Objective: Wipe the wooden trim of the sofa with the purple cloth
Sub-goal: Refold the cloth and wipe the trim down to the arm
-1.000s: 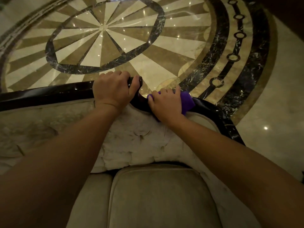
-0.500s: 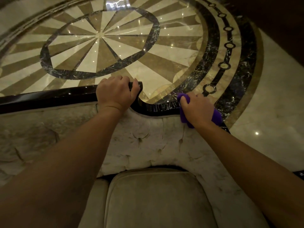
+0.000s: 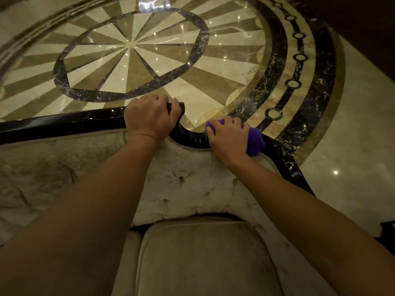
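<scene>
The sofa's dark glossy wooden trim (image 3: 64, 123) runs along the top of the tufted beige backrest and dips into a curve at the middle. My left hand (image 3: 149, 118) grips the trim at the peak beside that dip. My right hand (image 3: 228, 137) presses the bunched purple cloth (image 3: 254, 142) onto the curved part of the trim just right of the dip. Most of the cloth is hidden under my palm; its ends stick out on both sides of my hand.
Behind the sofa lies a polished marble floor (image 3: 132, 45) with a round starburst inlay and dark rings. The beige seat cushion (image 3: 205, 257) is below my arms. The trim continues down the right side (image 3: 299, 176) of the backrest.
My right hand slid the cloth right along the trim, then back left toward the dip. My left hand kept its grip on the trim.
</scene>
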Motion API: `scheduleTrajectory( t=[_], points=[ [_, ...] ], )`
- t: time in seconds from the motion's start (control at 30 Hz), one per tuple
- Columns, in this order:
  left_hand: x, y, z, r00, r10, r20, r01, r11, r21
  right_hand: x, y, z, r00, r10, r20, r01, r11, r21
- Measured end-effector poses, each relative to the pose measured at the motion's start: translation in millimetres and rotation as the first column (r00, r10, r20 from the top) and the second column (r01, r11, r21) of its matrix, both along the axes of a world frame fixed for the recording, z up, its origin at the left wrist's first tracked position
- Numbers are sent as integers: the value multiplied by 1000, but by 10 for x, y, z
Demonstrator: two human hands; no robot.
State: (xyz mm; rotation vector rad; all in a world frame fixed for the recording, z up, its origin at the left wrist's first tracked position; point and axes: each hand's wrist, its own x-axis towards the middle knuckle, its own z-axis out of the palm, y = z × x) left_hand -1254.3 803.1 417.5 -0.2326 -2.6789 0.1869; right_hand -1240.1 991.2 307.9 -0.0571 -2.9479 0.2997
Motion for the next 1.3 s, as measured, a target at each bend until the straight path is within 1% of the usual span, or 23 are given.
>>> scheduleTrajectory(
  t=[0.07,0.13,0.23,0.3,0.37,0.47,0.57,0.63,0.7,0.83,0.9,0.93,1.0,1.07,1.13,1.17,1.2,1.3],
  points=[
    [-3,-2,2,1000,13,1,-13,1000,-7,-37,-93,25,998,51,34,-51,999,4],
    [9,27,10,1000,9,9,-9,1000,-21,-50,-83,59,996,62,60,-62,998,-7],
    [43,15,16,1000,-3,-21,2,1000,-18,43,66,43,998,57,13,-56,997,-57],
    [47,13,13,1000,-7,-26,6,1000,-19,120,253,18,1000,-2,-13,1,994,-105],
    [32,14,-15,1000,-11,-18,11,1000,-13,192,500,-5,996,-86,4,86,983,-165],
    [15,-5,-46,998,-36,-58,36,999,4,358,918,-93,986,-163,24,164,956,-244],
    [28,-27,-72,994,-34,-106,36,999,13,613,1222,-230,969,-245,40,243,901,-358],
    [25,-34,-85,995,-16,-96,16,1000,4,784,1327,-326,955,-291,59,290,869,-401],
    [35,-22,-76,997,-7,-76,8,1000,7,918,1397,-406,944,-323,71,322,844,-430],
    [107,26,2,998,-14,-58,18,997,76,1058,1450,-537,922,-381,75,373,814,-446],
    [124,228,21,996,-82,-37,87,988,129,1128,1477,-584,920,-382,90,383,822,-421],
    [136,426,4,987,-156,-27,158,977,141,1162,1499,-605,919,-380,103,388,828,-404],
    [232,941,-128,946,-322,32,314,937,153,1228,1548,-636,915,-380,134,402,843,-358],
    [433,1498,-396,892,-407,196,370,908,198,1298,1565,-654,912,-379,155,410,850,-331],
    [659,1979,-746,833,-390,394,308,916,256,1387,1628,-695,911,-381,157,412,849,-330],
    [743,2111,-909,803,-364,472,272,928,253,1425,1666,-715,912,-375,165,409,847,-339],
    [794,2176,-1053,790,-341,510,250,938,240,1468,1713,-739,914,-364,178,405,844,-352],
    [766,2184,-1250,807,-297,510,233,954,186,1590,1892,-833,919,-316,237,388,837,-386]
  ],
)
